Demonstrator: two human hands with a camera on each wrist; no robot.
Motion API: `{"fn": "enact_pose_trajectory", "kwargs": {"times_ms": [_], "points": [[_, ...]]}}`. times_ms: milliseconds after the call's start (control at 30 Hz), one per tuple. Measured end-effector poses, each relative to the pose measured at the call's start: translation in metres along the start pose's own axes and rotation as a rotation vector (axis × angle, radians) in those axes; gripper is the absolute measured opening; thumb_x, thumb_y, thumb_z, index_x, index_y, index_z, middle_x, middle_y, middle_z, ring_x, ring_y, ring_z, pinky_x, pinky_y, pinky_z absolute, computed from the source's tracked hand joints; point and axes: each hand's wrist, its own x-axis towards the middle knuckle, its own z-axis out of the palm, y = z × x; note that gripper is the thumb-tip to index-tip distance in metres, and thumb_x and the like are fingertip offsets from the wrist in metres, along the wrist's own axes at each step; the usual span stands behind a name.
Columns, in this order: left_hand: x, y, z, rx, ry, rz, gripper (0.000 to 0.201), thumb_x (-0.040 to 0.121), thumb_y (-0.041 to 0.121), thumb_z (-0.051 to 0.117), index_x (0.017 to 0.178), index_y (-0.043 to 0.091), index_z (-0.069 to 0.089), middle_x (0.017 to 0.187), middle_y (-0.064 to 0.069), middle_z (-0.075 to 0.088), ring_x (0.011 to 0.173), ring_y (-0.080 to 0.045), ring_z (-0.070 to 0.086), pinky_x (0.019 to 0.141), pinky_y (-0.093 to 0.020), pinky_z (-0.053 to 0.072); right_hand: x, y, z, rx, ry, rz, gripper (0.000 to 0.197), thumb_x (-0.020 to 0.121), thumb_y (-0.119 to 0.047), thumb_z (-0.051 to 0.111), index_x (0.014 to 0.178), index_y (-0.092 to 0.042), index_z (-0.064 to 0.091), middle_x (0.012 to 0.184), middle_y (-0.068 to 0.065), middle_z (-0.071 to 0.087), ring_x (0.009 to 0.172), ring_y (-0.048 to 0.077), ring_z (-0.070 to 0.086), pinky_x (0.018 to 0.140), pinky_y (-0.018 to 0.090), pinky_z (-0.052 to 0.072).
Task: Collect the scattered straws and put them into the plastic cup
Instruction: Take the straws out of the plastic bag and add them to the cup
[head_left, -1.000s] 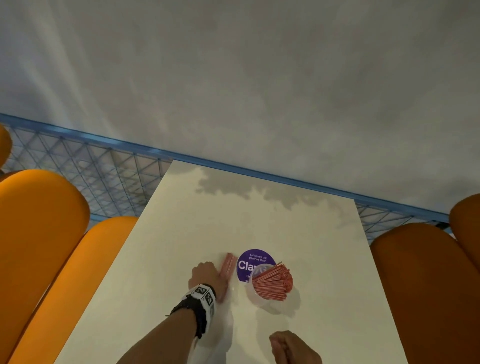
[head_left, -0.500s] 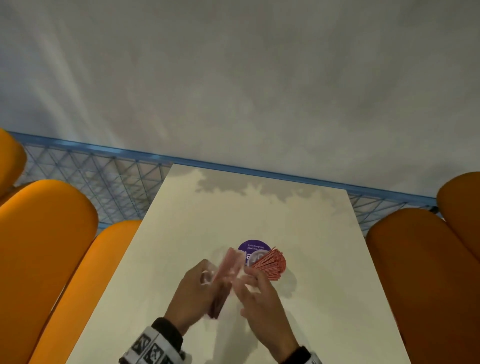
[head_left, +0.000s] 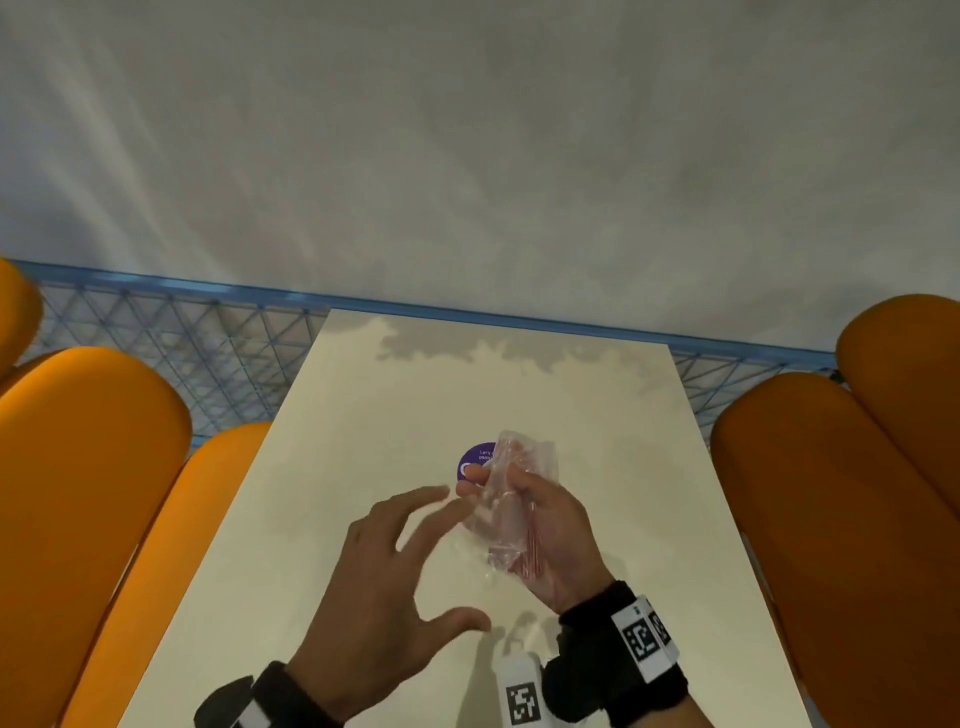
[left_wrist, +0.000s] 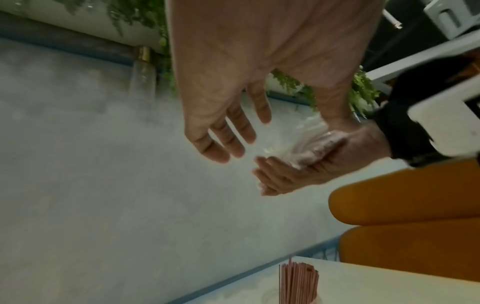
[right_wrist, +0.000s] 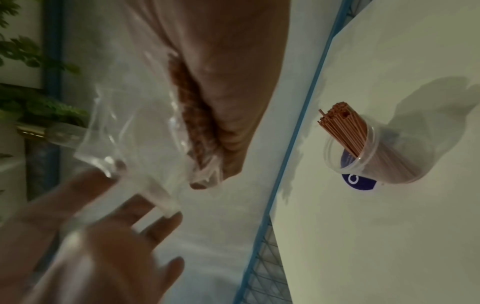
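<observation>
My right hand grips a clear plastic bag with a bundle of pink straws inside, held above the table. In the right wrist view the bagged straws lie against my palm and the loose bag hangs to the left. My left hand hovers just left of the bag with its fingers spread, holding nothing. The clear plastic cup stands on the table, full of pink straws. In the head view my right hand and the bag hide the cup.
The cream table carries a round purple sticker beside the cup. Orange seats flank it on the left, with more orange seats on the right. A blue rail with mesh runs along the far edge.
The bagged straw bundle went from under my left hand on the table, through both hands, into my right hand. My left hand has let go and spread open.
</observation>
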Motion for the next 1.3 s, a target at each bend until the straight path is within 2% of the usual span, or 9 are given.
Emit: {"fn": "enact_pose_trajectory", "kwargs": {"times_ms": [100,167,367,500,633,700,767,1133,1300], "points": [[0.009,0.006,0.008,0.157,-0.004,0.146,0.075,0.074,0.058,0.071,0.139,0.037,0.040,0.150,0.004,0.038,0.139,-0.019,0.031,0.103,-0.037,0.030,-0.010,-0.004,0.000,-0.036,-0.092,0.019,0.038,0.095,-0.027,0.052,0.116,0.004,0.060,0.109,0.021,0.066,0.095,0.032,0.064,0.095,0.049,0.050],[0.017,0.003,0.008,0.142,0.041,0.222,0.040,0.084,0.043,0.064,0.122,0.034,0.058,0.139,0.010,0.052,0.137,-0.015,0.037,0.102,-0.040,0.033,-0.014,-0.005,0.001,-0.062,-0.168,0.057,0.045,0.096,-0.037,0.052,0.120,0.001,0.058,0.108,0.019,0.064,0.088,0.031,0.064,0.078,0.045,0.056],[0.061,0.022,-0.045,-0.538,0.130,-0.045,0.016,0.091,0.031,0.058,0.079,0.028,0.068,0.076,0.005,0.071,0.071,-0.010,0.068,0.066,-0.027,0.052,-0.022,-0.004,-0.030,-0.267,-0.221,0.027,0.060,0.088,-0.048,0.058,0.130,-0.005,0.054,0.122,0.018,0.061,0.111,0.034,0.059,0.091,0.049,0.048],[0.093,0.041,-0.081,-0.645,-0.087,-0.017,0.018,0.090,0.024,0.057,0.087,0.014,0.072,0.063,-0.002,0.064,0.053,-0.014,0.058,0.048,-0.025,0.048,-0.039,-0.008,-0.043,-0.878,-0.280,-0.142,0.063,0.071,-0.042,0.075,0.127,-0.022,0.056,0.128,0.002,0.062,0.121,0.024,0.055,0.103,0.059,0.039],[0.102,0.058,-0.088,-0.646,-0.363,0.029,0.015,0.089,0.018,0.063,0.092,0.010,0.075,0.065,0.002,0.065,0.055,-0.015,0.054,0.049,-0.022,0.044,-0.063,-0.033,0.003,-1.122,-0.417,-0.368,0.040,0.067,-0.032,0.079,0.105,-0.027,0.069,0.104,-0.006,0.072,0.095,0.012,0.067,0.084,0.037,0.054],[0.102,0.059,-0.089,-0.676,-0.271,-0.002,0.012,0.086,0.020,0.067,0.091,0.014,0.075,0.065,0.004,0.066,0.053,-0.011,0.054,0.050,-0.021,0.044,-0.073,-0.036,0.032,-1.079,-0.456,-0.495,0.013,0.084,-0.028,0.070,0.088,-0.016,0.073,0.076,-0.002,0.073,0.063,0.015,0.066,0.062,0.029,0.054],[0.104,0.052,-0.093,-0.694,-0.076,-0.075,0.008,0.083,0.024,0.069,0.087,0.018,0.074,0.068,-0.005,0.068,0.052,-0.014,0.056,0.049,-0.026,0.047,-0.075,-0.035,0.048,-0.990,-0.437,-0.514,0.032,0.095,-0.033,0.055,0.079,-0.010,0.071,0.058,0.000,0.065,0.047,0.015,0.057,0.050,0.024,0.047],[0.094,0.032,-0.104,-0.862,0.047,-0.183,0.006,0.080,0.013,0.071,0.083,0.009,0.071,0.072,-0.012,0.068,0.059,-0.022,0.059,0.056,-0.030,0.048,-0.076,-0.043,0.059,-0.810,-0.135,-0.625,0.046,0.091,-0.044,0.040,0.061,-0.021,0.066,0.046,0.004,0.052,0.044,0.015,0.045,0.046,0.024,0.040],[0.084,0.031,-0.104,-0.776,0.193,-0.369,0.032,0.080,0.044,0.068,0.065,0.016,0.067,0.058,-0.005,0.061,0.051,-0.017,0.050,0.052,-0.028,0.041,-0.077,-0.050,0.051,-0.847,-0.108,-0.724,0.044,0.091,-0.047,0.041,0.063,-0.025,0.068,0.047,0.003,0.055,0.044,0.012,0.050,0.047,0.025,0.044]]}}
